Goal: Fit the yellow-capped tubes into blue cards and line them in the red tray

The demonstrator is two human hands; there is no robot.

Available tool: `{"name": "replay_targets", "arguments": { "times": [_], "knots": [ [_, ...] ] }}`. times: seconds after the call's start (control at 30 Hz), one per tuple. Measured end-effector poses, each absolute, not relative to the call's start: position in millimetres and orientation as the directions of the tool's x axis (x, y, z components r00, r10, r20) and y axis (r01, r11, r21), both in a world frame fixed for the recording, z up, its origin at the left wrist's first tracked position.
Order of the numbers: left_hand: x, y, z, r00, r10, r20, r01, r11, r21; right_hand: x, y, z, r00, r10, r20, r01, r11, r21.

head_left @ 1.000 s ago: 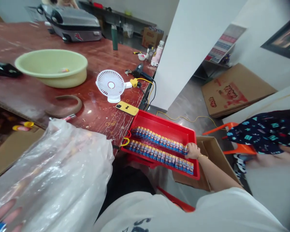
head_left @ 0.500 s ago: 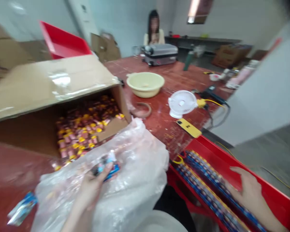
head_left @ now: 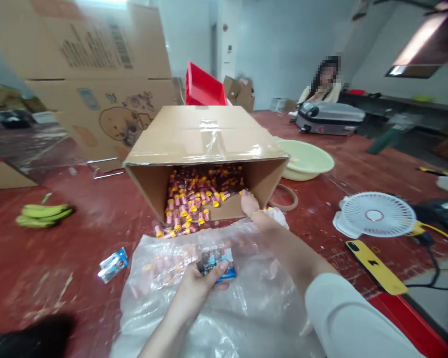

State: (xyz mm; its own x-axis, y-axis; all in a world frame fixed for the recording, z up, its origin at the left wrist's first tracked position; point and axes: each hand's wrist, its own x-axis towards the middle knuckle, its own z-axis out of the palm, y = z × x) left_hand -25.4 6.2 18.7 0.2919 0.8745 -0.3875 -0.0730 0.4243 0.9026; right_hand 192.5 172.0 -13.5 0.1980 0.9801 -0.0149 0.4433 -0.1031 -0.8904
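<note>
In the lower middle of the frame, our left hand pinched a blue packet between the thumb and the fingers, above the clear plastic. Our right hand, right of the centre, was in the mouth of the box; its fingers were blurred, so we could not tell if they held something. Many pink tubes with yellow tops lay inside the box, and some spilled at its front edge. On the desk, other packets lay at the lower left, and a phone at the lower right, near a fan.
</note>
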Motion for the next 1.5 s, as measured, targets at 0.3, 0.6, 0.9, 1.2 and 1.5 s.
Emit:
{"name": "replay_targets", "arguments": {
  "times": [0.3,0.6,0.9,1.2,1.5],
  "knots": [
    [-29.6,19.2,3.2,0.373,0.814,-0.446,-0.137,0.523,0.841,185.0,97.4,13.0,-0.038,0.989,-0.141,-0.012,-0.141,-0.990],
    [-16.8,20.1,10.0,0.326,0.913,-0.244,-0.090,0.287,0.954,166.1,21.8,39.7,-0.132,0.922,0.364,0.014,0.369,-0.929],
    [-11.5,11.0,20.6,0.417,0.820,-0.392,-0.252,0.519,0.816,165.1,21.9,26.8,-0.344,0.928,0.141,-0.027,0.141,-0.990],
    [7.1,11.6,26.2,0.433,0.793,-0.427,-0.419,0.597,0.684,144.2,-14.4,10.6,-0.191,0.963,0.189,0.285,0.239,-0.928],
    [4.2,8.0,21.4,0.474,0.800,-0.367,-0.306,0.541,0.783,145.7,-14.6,2.3,-0.121,0.965,0.231,0.244,0.255,-0.936]
  ]
}}
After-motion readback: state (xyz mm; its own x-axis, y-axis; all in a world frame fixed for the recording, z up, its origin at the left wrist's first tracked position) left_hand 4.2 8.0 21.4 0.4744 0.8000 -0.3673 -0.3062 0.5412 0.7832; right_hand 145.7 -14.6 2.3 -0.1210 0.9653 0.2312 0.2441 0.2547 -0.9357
